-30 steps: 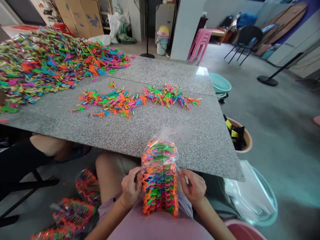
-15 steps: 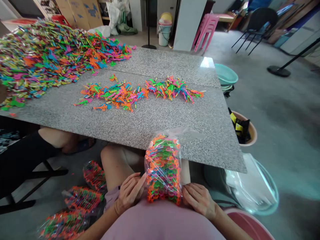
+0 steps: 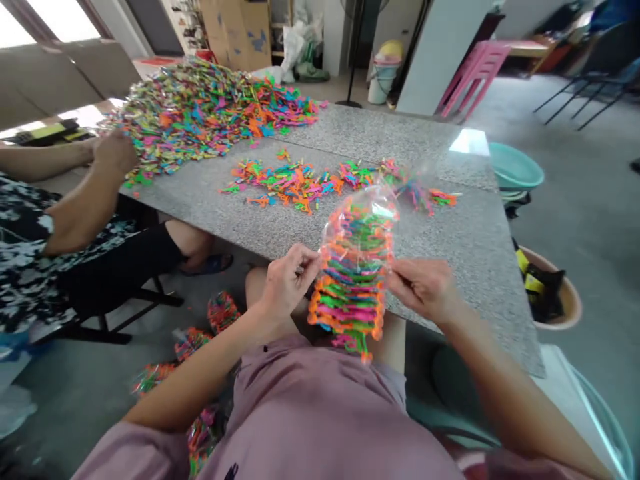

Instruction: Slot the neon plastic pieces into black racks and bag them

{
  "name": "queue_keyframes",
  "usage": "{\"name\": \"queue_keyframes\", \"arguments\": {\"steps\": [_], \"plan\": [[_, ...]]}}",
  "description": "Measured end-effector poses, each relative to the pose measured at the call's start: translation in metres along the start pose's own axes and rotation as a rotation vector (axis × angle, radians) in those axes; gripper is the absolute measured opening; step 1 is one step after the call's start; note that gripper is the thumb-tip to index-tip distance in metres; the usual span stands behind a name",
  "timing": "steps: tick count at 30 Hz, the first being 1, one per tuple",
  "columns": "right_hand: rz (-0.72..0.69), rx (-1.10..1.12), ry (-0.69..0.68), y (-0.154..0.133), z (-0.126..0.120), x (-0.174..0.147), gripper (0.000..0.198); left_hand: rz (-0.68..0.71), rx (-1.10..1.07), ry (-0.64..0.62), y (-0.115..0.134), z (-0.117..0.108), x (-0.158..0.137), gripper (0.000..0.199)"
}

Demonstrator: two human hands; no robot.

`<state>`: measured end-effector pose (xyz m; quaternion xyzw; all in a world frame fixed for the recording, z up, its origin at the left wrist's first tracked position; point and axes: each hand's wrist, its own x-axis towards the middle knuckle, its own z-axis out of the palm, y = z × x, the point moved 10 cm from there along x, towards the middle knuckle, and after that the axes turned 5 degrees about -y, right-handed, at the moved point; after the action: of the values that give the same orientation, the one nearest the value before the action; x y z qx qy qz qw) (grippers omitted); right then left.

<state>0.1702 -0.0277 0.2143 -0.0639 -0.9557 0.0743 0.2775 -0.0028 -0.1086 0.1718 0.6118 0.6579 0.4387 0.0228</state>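
Note:
A clear plastic bag (image 3: 355,260) packed with stacked rows of small orange, green, pink and blue plastic pieces is raised above my lap at the table edge. On its left side, my left hand (image 3: 291,279) pinches the film between thumb and fingers. My right hand (image 3: 425,287) is closed on the opposite side of the bag. The sealed-looking rounded end points away from me. A few pieces (image 3: 355,341) stick out at the end nearest me. Behind the bag, loose pieces (image 3: 295,183) of the same colours lie scattered on the grey speckled table (image 3: 435,233).
A large heap of pieces (image 3: 200,113) covers the table's far left, where a co-worker's hand (image 3: 115,150) reaches in. Filled bags (image 3: 193,341) lie on the floor at my left. Basins (image 3: 515,165) and a tub with black-and-yellow packets (image 3: 545,287) stand beyond the table's right edge.
Both hands have lifted the bag up and forward from my lap, gripping its sides. Its near end now shows pieces sticking out. My view has turned left, bringing the co-worker's arms into sight.

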Motion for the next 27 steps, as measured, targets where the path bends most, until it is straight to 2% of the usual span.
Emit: {"name": "queue_keyframes", "arguments": {"steps": [2, 4, 8, 11, 15, 18, 20, 23, 25, 27], "plan": [[-0.031, 0.018, -0.05, -0.001, 0.01, 0.013, 0.033, -0.012, 0.018, 0.029, -0.007, -0.009, -0.006, 0.01], [-0.057, 0.031, -0.108, -0.007, 0.027, 0.012, 0.036, 0.001, 0.041, 0.028, -0.009, -0.011, -0.025, 0.012], [-0.073, 0.07, -0.201, -0.028, 0.058, -0.016, 0.037, 0.017, 0.035, -0.016, -0.003, -0.009, -0.074, 0.009], [-0.107, 0.1, -0.292, -0.056, 0.076, -0.048, 0.036, 0.058, 0.017, -0.063, 0.005, -0.009, -0.109, 0.011], [-0.177, 0.175, -0.34, -0.097, 0.092, -0.087, 0.035, 0.242, 0.099, -0.115, 0.019, -0.012, -0.154, 0.015], [-0.203, 0.197, -0.35, -0.107, 0.1, -0.094, 0.034, 0.361, 0.161, -0.105, 0.028, -0.013, -0.18, 0.024], [-0.212, 0.22, -0.355, -0.104, 0.103, -0.082, 0.034, 0.329, 0.193, -0.04, 0.027, -0.019, -0.181, 0.024], [-0.12, 0.329, -0.343, -0.082, 0.096, -0.035, 0.036, 0.168, 0.27, 0.079, 0.018, -0.04, -0.157, 0.016], [-0.006, 0.424, -0.332, -0.063, 0.085, 0.008, 0.036, 0.079, 0.31, 0.151, 0.015, -0.066, -0.128, 0.015], [0.077, 0.513, -0.261, -0.049, 0.064, 0.054, 0.036, -0.025, 0.328, 0.208, 0.013, -0.101, -0.095, 0.011]]}}
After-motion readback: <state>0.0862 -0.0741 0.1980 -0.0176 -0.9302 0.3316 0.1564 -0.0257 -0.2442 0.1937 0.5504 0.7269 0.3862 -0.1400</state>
